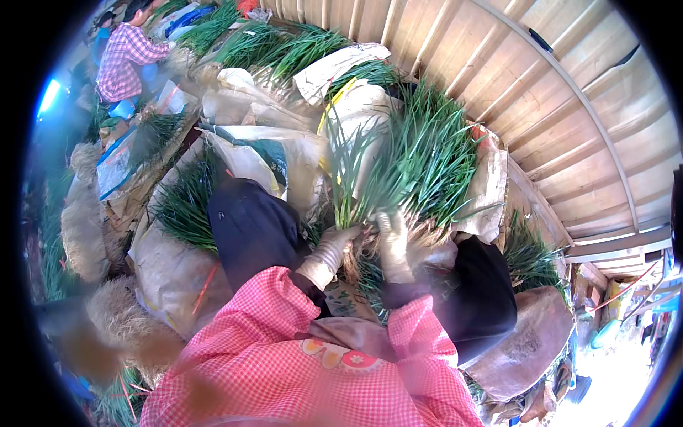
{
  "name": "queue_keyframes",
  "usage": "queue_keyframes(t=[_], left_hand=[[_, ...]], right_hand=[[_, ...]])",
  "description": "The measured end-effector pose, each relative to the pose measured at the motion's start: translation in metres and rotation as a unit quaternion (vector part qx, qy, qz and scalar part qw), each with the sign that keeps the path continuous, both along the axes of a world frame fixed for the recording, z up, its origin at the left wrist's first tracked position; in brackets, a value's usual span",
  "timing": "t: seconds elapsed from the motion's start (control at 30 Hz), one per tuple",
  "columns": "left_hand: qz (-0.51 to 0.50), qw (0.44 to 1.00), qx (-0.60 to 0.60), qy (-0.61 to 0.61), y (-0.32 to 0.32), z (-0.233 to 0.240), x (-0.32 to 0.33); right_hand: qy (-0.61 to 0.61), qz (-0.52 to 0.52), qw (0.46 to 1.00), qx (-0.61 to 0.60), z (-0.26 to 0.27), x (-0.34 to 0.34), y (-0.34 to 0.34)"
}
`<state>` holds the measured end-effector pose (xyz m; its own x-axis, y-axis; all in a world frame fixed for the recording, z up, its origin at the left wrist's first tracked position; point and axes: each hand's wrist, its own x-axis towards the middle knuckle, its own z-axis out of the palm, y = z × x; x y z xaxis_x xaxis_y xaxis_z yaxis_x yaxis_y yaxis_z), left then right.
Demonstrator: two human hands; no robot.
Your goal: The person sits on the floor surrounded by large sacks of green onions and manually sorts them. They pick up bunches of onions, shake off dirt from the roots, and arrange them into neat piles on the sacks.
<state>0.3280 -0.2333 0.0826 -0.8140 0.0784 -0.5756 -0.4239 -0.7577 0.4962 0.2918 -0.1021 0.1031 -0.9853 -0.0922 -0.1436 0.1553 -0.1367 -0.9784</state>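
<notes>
My left hand point(330, 248), in a pale glove, is closed around the lower stalks of a small bunch of green onions point(346, 211); their roots hang below it. Close by on its right, my right hand point(393, 235), also gloved, touches the root end of a large heap of green onions point(427, 155). Whether its fingers hold any stalks cannot be told. The heap's long leaves point up and to the right, over pale sacking. Between my knees, more green leaves lie below the hands.
White woven sacks point(267, 144) lie ahead, with more green onions point(277, 48) beyond. Another leafy bundle point(187, 208) is beside my left knee. A ribbed wall point(560, 107) curves along the right. At the upper left sits a person in a checked shirt point(125, 58). A brown sack point(528, 341) lies at right.
</notes>
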Motion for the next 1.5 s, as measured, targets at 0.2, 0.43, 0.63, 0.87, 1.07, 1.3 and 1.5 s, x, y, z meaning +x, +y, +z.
queue_keyframes(t=[0.2, 0.43, 0.63, 0.87, 1.07, 1.3, 1.5], left_hand=[[-0.111, 0.989, 0.092, 0.042, 0.019, 0.035, 0.001], [-0.121, 0.988, 0.092, 0.028, 0.007, 0.018, 0.003], [-0.056, 0.997, -0.045, 0.041, 0.008, 0.009, -0.002], [-0.009, 0.971, -0.220, 0.089, 0.020, -0.015, -0.005], [0.056, 0.996, -0.064, -0.007, 0.015, 0.009, -0.004], [-0.011, 0.996, -0.078, 0.035, 0.009, -0.006, -0.012], [-0.063, 0.983, -0.171, -0.018, -0.003, -0.009, -0.010]], right_hand=[[-0.061, -0.063, 0.969, -0.231, -0.015, 0.008, 0.034], [-0.023, 0.035, 0.957, -0.289, 0.042, 0.028, 0.031], [-0.115, 0.072, 0.982, 0.131, -0.013, 0.002, 0.144], [0.136, 0.184, 0.831, 0.508, 0.047, 0.003, 0.051], [0.104, 0.234, 0.690, 0.678, 0.031, -0.018, 0.034], [-0.031, 0.451, 0.786, 0.421, -0.090, -0.019, 0.083], [-0.123, 0.064, 0.789, 0.598, -0.093, -0.067, -0.001]])
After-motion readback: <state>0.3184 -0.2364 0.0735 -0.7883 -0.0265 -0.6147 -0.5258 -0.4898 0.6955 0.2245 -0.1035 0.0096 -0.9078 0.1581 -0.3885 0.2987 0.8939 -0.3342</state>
